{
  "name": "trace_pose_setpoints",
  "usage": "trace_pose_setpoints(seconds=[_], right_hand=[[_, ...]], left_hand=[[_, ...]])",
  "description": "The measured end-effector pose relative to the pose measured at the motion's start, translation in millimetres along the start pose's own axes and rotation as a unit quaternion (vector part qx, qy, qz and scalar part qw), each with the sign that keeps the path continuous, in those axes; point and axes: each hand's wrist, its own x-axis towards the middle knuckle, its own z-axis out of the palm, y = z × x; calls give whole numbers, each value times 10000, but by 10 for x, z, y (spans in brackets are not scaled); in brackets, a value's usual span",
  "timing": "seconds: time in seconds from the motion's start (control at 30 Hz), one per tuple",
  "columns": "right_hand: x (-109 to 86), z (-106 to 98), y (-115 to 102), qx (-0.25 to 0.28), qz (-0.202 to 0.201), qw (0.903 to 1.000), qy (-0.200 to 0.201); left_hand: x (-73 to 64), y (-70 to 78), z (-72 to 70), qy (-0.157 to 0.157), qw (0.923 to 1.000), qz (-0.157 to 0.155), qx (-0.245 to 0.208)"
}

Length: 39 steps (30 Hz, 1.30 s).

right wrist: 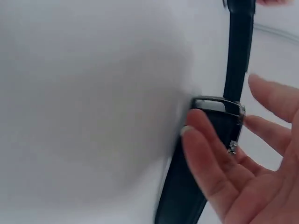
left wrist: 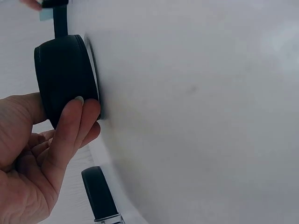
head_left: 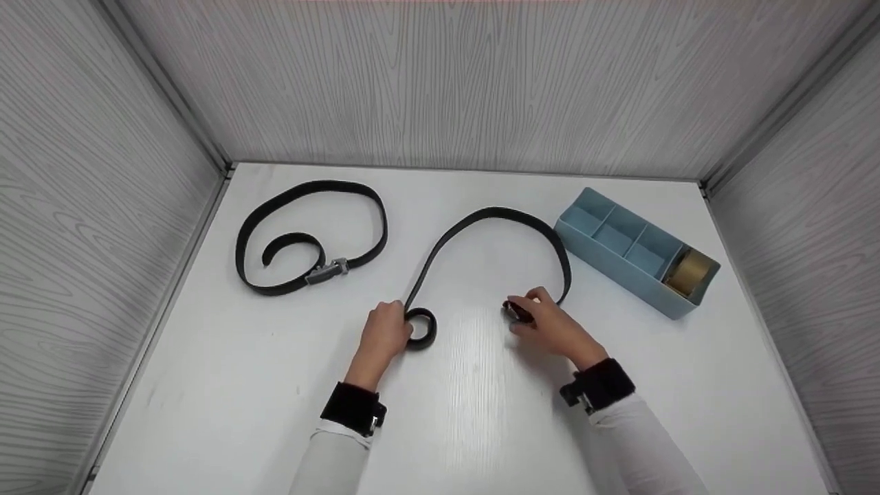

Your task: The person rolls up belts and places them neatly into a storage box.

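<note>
A black belt (head_left: 496, 212) stands on its edge in a wide arc on the white table, running between both hands. My left hand (head_left: 386, 331) pinches its tail end, wound into a small coil (left wrist: 65, 70); thumb and fingers lie on either side of the coiled strap in the left wrist view. At the other end, my right hand (head_left: 552, 328) holds the belt by its metal buckle (right wrist: 212, 103), with the fingertips over the buckle frame. Part of the buckle is hidden behind the fingers in the head view.
Another black belt (head_left: 330, 185) with a silver buckle (head_left: 326, 272) lies looped at the back left. A blue divided box (head_left: 619, 267) sits at the back right, holding a roll of yellowish tape (head_left: 689, 273) in its end compartment. Grey wood-grain panels (head_left: 440, 82) enclose the back and sides.
</note>
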Motion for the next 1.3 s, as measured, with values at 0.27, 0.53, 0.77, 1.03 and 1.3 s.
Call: trace_pose_setpoints(seconds=[0.27,0.53,0.77,1.03,1.3], right_hand=[[-498,-335,337,108,918,9957,-105],[-733,-643,659,-6,1367,9901,320],[-720,-655,467,-190,1642,9847,545],[-413,-370,-111,-141,1266,9871,973],[93,351,-676,713,589,9955,-227]], left_hand=[[-16,-73,-37,-30,9999,-148,-78],[-41,-43,-21,88,10000,-33,25],[-80,18,51,154,9998,-38,-133],[-117,126,159,211,9988,-180,-394],[-122,196,199,457,9982,-140,-361]])
